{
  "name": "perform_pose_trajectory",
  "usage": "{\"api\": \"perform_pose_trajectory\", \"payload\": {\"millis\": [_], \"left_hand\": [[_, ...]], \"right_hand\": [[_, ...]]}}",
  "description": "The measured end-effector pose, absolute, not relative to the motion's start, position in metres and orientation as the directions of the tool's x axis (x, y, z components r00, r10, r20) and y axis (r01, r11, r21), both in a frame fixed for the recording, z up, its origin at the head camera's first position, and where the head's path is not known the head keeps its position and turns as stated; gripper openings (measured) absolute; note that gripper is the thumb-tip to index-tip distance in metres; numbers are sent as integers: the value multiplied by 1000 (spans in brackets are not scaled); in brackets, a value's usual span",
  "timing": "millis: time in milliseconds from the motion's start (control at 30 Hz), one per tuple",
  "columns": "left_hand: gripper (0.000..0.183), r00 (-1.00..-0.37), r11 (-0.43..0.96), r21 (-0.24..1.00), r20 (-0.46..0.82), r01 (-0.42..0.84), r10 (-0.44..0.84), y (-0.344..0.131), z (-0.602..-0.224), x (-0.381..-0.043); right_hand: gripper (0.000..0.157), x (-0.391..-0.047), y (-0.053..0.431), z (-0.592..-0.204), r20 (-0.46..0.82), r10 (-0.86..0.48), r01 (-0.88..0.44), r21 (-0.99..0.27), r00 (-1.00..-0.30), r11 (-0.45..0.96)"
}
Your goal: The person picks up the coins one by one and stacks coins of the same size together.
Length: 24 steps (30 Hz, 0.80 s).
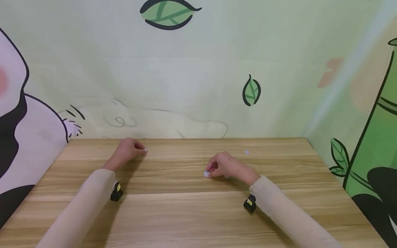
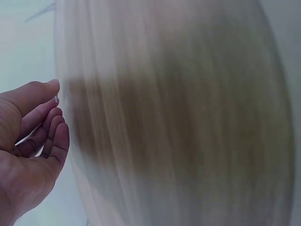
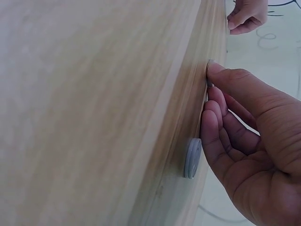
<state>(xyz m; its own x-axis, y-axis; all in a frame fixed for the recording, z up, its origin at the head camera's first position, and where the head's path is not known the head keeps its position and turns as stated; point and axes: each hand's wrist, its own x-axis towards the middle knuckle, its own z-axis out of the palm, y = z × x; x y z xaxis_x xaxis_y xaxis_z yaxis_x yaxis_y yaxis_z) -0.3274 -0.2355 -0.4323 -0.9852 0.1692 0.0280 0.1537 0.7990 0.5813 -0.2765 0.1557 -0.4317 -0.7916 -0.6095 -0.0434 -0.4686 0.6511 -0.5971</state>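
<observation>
My left hand (image 1: 125, 151) is over the back left of the table, pinching a thin, pale coin (image 2: 57, 99) between thumb and index fingertip. Its other fingers curl loosely beneath. Right of centre, my right hand (image 1: 224, 164) pinches a silvery coin (image 1: 206, 174) between thumb and fingers, close over the wood. Just beside the right hand's curled fingers, a short stack of grey coins (image 3: 192, 158) lies on the table, mostly hidden behind the hand in the head view. Farther back on the right lies another pale coin (image 1: 246, 152).
The wood-grain table (image 1: 173, 217) reaches back to a printed backdrop (image 1: 192, 79) with leaves and cartoon shapes. Black wrist cameras (image 1: 116, 192) sit under both forearms.
</observation>
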Motion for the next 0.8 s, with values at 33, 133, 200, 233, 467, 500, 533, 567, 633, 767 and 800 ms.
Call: {"api": "perform_pose_trajectory", "payload": {"millis": [33,133,200,233,467,500,533,567,633,767,800], "left_hand": [[22,-985,794,588,26,153,170,-235,-431,-326],[21,-985,780,608,19,149,173,-232,-429,-322],[21,-982,772,615,22,161,188,-229,-428,-320],[20,-981,769,617,22,166,194,-227,-427,-319],[16,-959,760,598,60,255,275,-211,-424,-310],[16,-955,757,595,66,270,289,-209,-424,-309],[15,-952,748,603,68,278,299,-207,-425,-308],[15,-951,744,607,72,281,301,-205,-425,-307],[15,-948,730,620,74,287,310,-203,-426,-305],[15,-948,724,628,73,286,311,-200,-427,-302],[15,-947,724,628,67,285,314,-200,-428,-301]], "right_hand": [[10,-277,155,-432,-43,-612,-471,-597,-790,649],[11,-277,155,-432,-44,-613,-470,-599,-789,648],[11,-276,155,-431,-44,-611,-469,-598,-790,650],[11,-276,155,-431,-45,-610,-468,-598,-791,650],[11,-276,154,-431,-44,-612,-475,-589,-789,654],[11,-276,154,-431,-43,-613,-476,-589,-789,654],[11,-276,154,-431,-43,-613,-475,-589,-789,654],[11,-276,154,-431,-43,-612,-474,-589,-790,654],[11,-276,154,-431,-44,-610,-474,-586,-791,657],[11,-276,155,-431,-47,-609,-472,-585,-792,659],[11,-276,155,-431,-48,-609,-472,-585,-791,659]]}}
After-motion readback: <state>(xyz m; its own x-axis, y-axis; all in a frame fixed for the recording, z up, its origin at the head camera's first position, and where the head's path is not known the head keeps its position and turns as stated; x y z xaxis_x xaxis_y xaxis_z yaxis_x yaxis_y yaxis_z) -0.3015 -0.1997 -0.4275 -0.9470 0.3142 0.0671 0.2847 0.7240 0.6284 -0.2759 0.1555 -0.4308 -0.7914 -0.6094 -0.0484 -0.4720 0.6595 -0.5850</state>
